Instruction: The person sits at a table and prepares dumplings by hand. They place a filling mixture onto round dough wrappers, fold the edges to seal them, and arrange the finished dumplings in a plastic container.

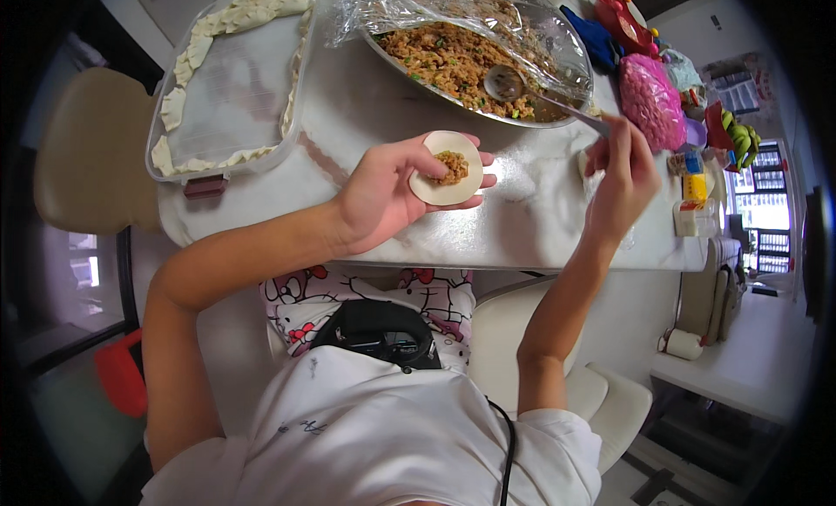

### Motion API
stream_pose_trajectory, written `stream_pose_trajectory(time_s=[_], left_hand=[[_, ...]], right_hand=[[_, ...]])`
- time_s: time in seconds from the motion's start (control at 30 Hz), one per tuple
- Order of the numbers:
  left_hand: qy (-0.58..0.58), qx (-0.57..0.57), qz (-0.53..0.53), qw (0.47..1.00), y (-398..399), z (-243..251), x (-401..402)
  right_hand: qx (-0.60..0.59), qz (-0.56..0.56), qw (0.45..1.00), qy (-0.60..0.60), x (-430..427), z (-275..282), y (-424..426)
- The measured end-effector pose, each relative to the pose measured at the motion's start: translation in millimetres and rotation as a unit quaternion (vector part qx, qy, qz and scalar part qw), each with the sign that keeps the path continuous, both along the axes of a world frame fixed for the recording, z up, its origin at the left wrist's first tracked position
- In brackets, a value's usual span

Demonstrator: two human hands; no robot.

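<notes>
A round dough wrapper (pixel 428 187) lies across the fingers of my left hand (pixel 398 186), with a small mound of minced filling (pixel 455 168) at its middle and my thumb against the filling. My right hand (pixel 620 173) grips the handle of a metal spoon (pixel 505 83). The spoon's bowl is over the filling in a large metal bowl (pixel 450 100), partly covered by crinkled clear plastic wrap (pixel 418 3). Left of the bowl, a clear plastic tray (pixel 295 124) holds pleated dumplings (pixel 196 52) along its edges.
Bagged pink stuff (pixel 650 101), a blue cloth-like item (pixel 591 36), green bananas (pixel 741 140) and lidded containers (pixel 697 217) stand at the right of the marble-patterned table (pixel 366 107). A beige chair (pixel 98 153) is at the left, beside the table.
</notes>
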State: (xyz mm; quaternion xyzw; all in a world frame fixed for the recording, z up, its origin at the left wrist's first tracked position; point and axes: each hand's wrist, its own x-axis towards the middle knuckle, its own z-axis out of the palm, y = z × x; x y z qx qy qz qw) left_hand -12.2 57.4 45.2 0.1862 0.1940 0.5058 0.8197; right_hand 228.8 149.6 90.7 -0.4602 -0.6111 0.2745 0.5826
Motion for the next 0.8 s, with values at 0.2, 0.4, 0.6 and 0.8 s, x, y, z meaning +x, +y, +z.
stream_pose_trajectory(time_s=[0.2, 0.4, 0.6, 0.8], left_hand=[[0.013, 0.015, -0.011, 1.000, 3.0, -1.4, 0.7], [0.028, 0.019, -0.030, 0.999, 3.2, -1.8, 1.3], [0.028, 0.026, -0.021, 0.999, 5.3, -2.3, -1.2], [0.035, 0.032, -0.023, 0.999, -0.1, 1.6, -0.4]], right_hand=[[-0.133, 0.007, 0.991, -0.033, 8.0, -8.6, 49.2], [-0.066, -0.051, 0.972, -0.221, 25.3, -16.4, 58.6], [0.239, -0.086, 0.907, -0.335, 4.7, 8.0, -7.7], [0.385, 0.190, 0.832, -0.353, -24.6, -24.8, -67.1]])
